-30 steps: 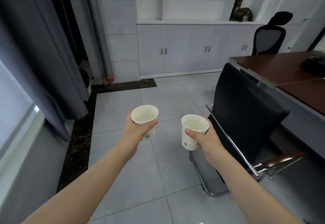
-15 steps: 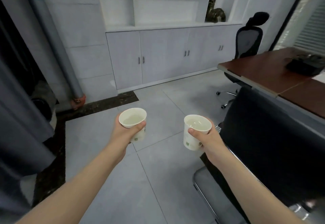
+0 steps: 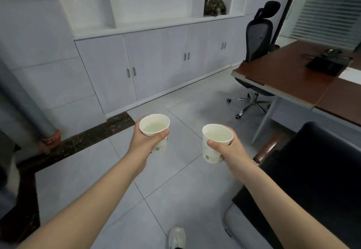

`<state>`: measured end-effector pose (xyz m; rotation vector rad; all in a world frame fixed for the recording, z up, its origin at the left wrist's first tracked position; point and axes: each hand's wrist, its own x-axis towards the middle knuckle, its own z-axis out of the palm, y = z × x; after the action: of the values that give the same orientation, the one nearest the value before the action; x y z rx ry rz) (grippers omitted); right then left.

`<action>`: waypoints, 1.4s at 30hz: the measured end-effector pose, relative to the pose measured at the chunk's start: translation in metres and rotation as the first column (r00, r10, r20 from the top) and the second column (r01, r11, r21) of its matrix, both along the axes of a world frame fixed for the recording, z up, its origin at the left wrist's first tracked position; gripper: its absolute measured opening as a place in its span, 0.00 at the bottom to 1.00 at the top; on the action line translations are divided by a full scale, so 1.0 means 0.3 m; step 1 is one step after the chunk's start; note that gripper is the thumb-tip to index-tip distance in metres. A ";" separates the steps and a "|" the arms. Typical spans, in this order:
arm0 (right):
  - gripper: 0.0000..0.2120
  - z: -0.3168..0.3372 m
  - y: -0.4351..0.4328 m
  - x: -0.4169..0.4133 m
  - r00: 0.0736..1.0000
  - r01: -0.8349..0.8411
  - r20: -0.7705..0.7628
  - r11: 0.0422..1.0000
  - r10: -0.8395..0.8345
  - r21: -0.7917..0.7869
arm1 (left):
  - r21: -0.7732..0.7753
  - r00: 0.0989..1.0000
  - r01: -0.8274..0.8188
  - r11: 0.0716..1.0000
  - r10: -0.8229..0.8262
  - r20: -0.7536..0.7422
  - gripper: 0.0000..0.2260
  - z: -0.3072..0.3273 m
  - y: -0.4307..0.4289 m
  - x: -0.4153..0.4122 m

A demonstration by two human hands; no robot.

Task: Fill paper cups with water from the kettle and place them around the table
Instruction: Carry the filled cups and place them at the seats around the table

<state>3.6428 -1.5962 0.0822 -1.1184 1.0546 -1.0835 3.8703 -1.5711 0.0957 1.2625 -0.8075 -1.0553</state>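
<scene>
We've got our left hand (image 3: 145, 141) wrapped round one paper cup (image 3: 154, 131), thumb on its near side, and our right hand (image 3: 230, 151) gripping the other cup (image 3: 215, 143) the same way, both holding water, above the tiled floor (image 3: 175, 180).

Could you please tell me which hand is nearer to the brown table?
Right. The right hand is just left of the table; the left hand is farther left.

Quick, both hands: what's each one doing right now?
Left hand: grips the left white paper cup, filled with water.
Right hand: grips the right white paper cup, also filled.
</scene>
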 end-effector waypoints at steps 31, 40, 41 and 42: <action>0.31 0.012 -1.563 -0.365 0.714 0.700 0.016 0.712 -0.700 -0.056 | -0.010 0.685 0.726 0.688 -0.721 0.108 0.34 0.000 -2.135 -0.503; 0.29 -0.043 -1.689 -0.752 0.458 0.887 -0.038 0.459 -0.888 -0.040 | -0.021 0.454 0.891 0.454 -0.889 0.061 0.35 -0.060 -2.409 -1.029; 0.29 -0.048 -1.708 -0.817 0.437 0.898 -0.042 0.438 -0.899 -0.044 | -0.020 0.424 0.906 0.423 -0.904 0.061 0.35 -0.070 -2.436 -1.105; 0.29 -0.053 -1.721 -0.873 0.418 0.906 -0.046 0.420 -0.907 -0.049 | -0.015 0.399 0.917 0.399 -0.914 0.068 0.35 -0.075 -2.455 -1.168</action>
<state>3.3808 -2.1126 0.0664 -0.4979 1.8065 -1.9212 3.5200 -2.3076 0.0731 0.7073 -1.6704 -1.8738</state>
